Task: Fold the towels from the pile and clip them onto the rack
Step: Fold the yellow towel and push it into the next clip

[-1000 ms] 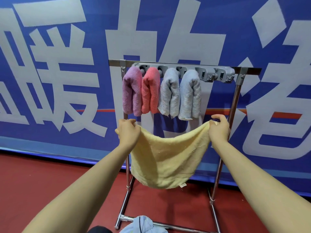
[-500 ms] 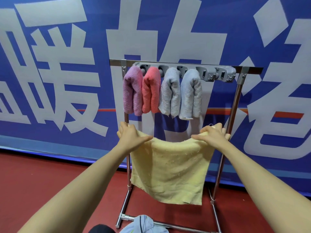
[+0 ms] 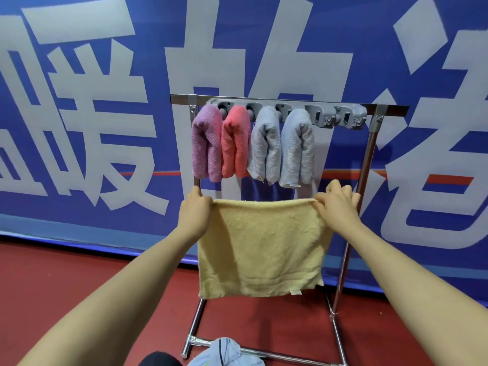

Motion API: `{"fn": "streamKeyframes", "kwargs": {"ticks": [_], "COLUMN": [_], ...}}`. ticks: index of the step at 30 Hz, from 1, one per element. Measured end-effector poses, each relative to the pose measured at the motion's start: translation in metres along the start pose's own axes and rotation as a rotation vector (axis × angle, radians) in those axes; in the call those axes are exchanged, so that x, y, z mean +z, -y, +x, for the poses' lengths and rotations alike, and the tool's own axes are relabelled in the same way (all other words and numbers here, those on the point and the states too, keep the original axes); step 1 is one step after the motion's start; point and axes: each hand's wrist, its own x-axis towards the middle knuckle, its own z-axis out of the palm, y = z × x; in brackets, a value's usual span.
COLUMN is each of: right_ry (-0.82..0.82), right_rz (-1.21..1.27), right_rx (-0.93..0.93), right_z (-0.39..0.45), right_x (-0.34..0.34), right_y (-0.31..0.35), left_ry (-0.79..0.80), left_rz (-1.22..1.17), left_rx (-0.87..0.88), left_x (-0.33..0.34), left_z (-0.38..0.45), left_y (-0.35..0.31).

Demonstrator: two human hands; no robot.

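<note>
Hands first: left hand [image 3: 194,217] pinches the top left corner of the yellow towel [image 3: 260,249], and right hand [image 3: 336,210] pinches the top right corner, so each grip is closed on the cloth and the top edge is pulled out straight. Towel hangs flat below them, in front of the metal rack [image 3: 368,143], a small tag at its bottom edge. Up on the grey clip bar [image 3: 340,116] four folded towels are clipped side by side: purple towel [image 3: 206,143], pink towel [image 3: 235,143], grey towel [image 3: 265,146], pale blue towel [image 3: 297,149]. Clips at the right end hold nothing. Some light blue cloth [image 3: 224,352] sits by the rack base on the red floor [image 3: 66,286], blue banner [image 3: 79,128] behind.
</note>
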Motion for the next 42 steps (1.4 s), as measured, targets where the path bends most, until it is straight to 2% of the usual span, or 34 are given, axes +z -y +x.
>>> {"fn": "streamKeyframes", "kwargs": {"ticks": [2, 6, 11, 13, 17, 22, 24, 27, 30, 37, 42], "right_ry": [-0.037, -0.057, -0.051, -0.09, -0.195, -0.173, -0.169, -0.183, -0.194, -0.1, -0.078], "right_rz": [0.015, -0.068, -0.237, -0.24, -0.224, -0.142, -0.056, 0.201, 0.364, 0.214, 0.15], "right_rx": [-0.025, -0.03, -0.008, -0.007, -0.006, 0.062, 0.132, 0.235, 0.239, 0.128, 0.213], "right_z": [0.006, 0.015, 0.018, 0.018, 0.018, 0.022, 0.024, 0.027, 0.03, 0.027, 0.028], "right_x": [-0.003, -0.011, -0.023, -0.023, -0.029, -0.04, -0.042, -0.042, -0.043, -0.038, -0.034], "right_y": [0.002, 0.006, 0.01, 0.01, 0.009, 0.012, 0.014, 0.014, 0.011, 0.011, 0.01], "left_ry": [-0.053, -0.124, -0.193, -0.169, -0.096, -0.015, -0.001, 0.001, -0.035, -0.103, -0.146], "left_rz": [0.242, 0.377, 0.58, 0.65, 0.577, 0.486, 0.514, 0.603, 0.687, 0.646, 0.618], "left_rx": [0.141, 0.324, 0.343, 0.383, 0.333, 0.29, 0.301, 0.313, 0.34, 0.357, 0.373], "left_x": [-0.006, -0.014, -0.03, -0.033, -0.032, -0.034, -0.035, -0.037, -0.041, -0.044, -0.044], "left_z": [0.002, 0.014, 0.023, 0.026, 0.031, 0.035, 0.035, 0.03, 0.028, 0.027, 0.023], "left_y": [-0.001, -0.009, -0.022, -0.026, -0.031, -0.032, -0.034, -0.044, -0.049, -0.044, -0.041]}}
